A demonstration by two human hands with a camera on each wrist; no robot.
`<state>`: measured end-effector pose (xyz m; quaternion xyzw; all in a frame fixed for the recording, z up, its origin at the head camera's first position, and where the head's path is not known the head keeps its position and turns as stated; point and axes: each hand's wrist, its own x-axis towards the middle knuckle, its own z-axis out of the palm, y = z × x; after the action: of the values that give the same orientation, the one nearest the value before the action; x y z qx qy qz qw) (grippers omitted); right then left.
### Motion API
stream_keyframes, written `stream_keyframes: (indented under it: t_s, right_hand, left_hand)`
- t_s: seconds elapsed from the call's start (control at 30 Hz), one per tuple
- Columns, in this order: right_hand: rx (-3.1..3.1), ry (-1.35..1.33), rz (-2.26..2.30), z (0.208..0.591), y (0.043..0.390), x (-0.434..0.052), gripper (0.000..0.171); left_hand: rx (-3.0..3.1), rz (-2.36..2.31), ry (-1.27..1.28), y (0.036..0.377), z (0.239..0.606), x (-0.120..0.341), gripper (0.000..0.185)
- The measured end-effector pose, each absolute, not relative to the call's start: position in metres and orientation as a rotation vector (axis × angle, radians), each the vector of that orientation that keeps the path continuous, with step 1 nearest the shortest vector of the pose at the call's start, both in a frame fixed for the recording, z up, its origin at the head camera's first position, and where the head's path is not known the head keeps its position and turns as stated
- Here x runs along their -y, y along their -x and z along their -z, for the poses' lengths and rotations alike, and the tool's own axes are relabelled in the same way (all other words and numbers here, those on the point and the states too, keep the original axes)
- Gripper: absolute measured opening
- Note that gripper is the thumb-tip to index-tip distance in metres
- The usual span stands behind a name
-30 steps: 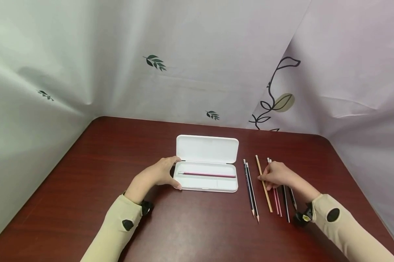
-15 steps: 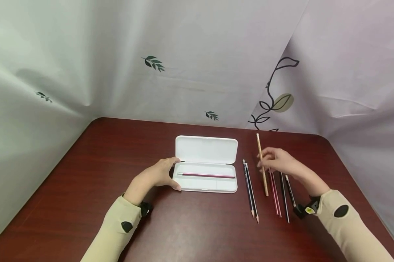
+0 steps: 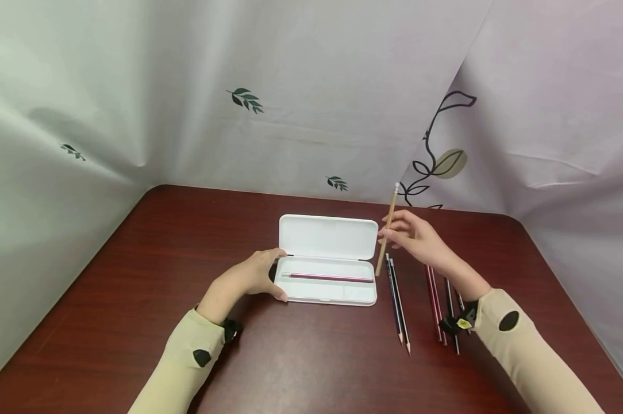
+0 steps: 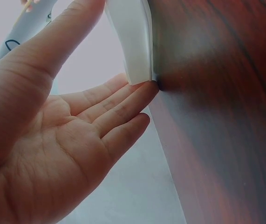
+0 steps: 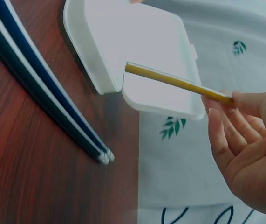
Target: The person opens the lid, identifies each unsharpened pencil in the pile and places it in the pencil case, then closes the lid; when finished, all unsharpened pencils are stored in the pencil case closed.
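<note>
An opened white pencil case lies on the table, its lid tilted back and one pink pencil inside. My left hand holds the case's left end, thumb at the front corner and fingers at the back. In the left wrist view, fairly straight fingers touch the white end. Just off the case's right edge, my right hand pinches a gold pencil between thumb and fingers. The pencil is raised and slanted, white eraser end up; its lower end looks flat and unsharpened in the right wrist view.
Two dark striped pencils lie right of the case, sharpened points toward the front. Farther right are pink pencils and dark pencils, partly under the right forearm. A white patterned curtain hangs behind the reddish-brown table.
My right hand has lifted the gold pencil off the table and carried it left toward the case, tilting it. The left hand and the case have stayed in place.
</note>
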<state>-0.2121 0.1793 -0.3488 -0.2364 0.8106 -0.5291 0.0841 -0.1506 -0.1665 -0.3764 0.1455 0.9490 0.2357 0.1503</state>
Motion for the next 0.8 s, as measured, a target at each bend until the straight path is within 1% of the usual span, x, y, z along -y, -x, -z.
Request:
stream_keyframes:
  t_s: [0.2, 0.3, 0.43, 0.8]
  right_hand:
    - [-2.499, 0.942, 1.394, 0.354, 0.208, -0.156, 0.023]
    - [-2.541, 1.085, 1.262, 0.361, 0.209, -0.148, 0.021]
    - [-2.559, 1.205, 1.104, 0.366, 0.209, -0.139, 0.019]
    - [-2.677, 1.303, 0.774, 0.384, 0.192, -0.118, 0.016]
  left_hand:
    - [-2.718, -0.679, -0.408, 0.15, 0.375, 0.165, 0.089]
    - [-2.718, -0.683, -0.406, 0.15, 0.374, 0.164, 0.089]
    - [-2.722, -0.68, -0.404, 0.15, 0.373, 0.164, 0.089]
    - [-2.724, -0.662, -0.389, 0.149, 0.374, 0.165, 0.091]
